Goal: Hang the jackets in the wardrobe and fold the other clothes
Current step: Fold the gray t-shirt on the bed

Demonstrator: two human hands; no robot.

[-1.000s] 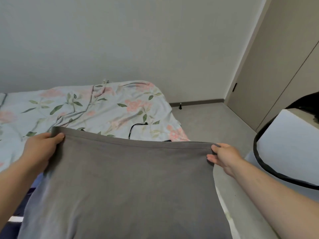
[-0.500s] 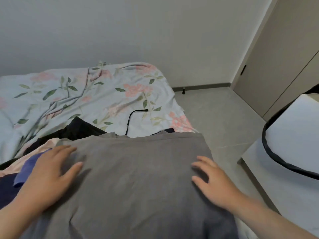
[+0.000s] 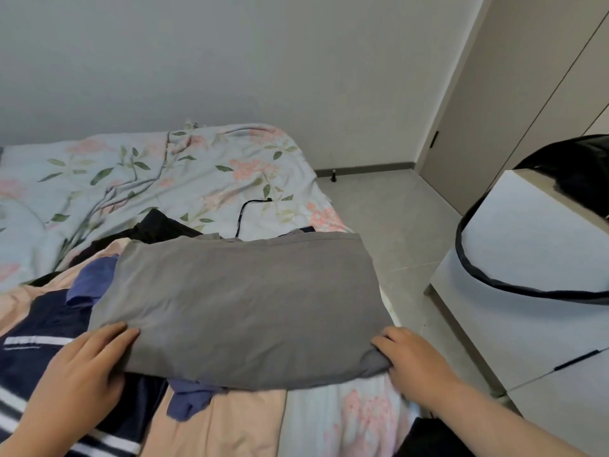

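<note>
We have the grey garment [image 3: 244, 301] folded once and lying across the heap of clothes [image 3: 224, 423] on the bed [image 3: 197, 173], so the step in hand looks like the second fold. Our right hand [image 3: 415, 361] is at the garment's near right corner, its fingers [image 3: 384, 339] curled into the bunched cloth there. Our left hand [image 3: 75, 374] lies flat at its near left corner, fingers together and nearly straight, tips touching the edge; whether the thumb is under the cloth we cannot tell.

To fold well, we should take both layers at each near corner, not the top one alone, and pull them level before carrying them over. The right corner is bunched and would likely set a crooked crease. The heap beneath is uneven: a navy striped garment [image 3: 43, 351] lies left of the grey one, and a blue garment [image 3: 191, 400] pokes out under its near edge. We should lift clear so neither drags along, then smooth from the middle outward.
</note>
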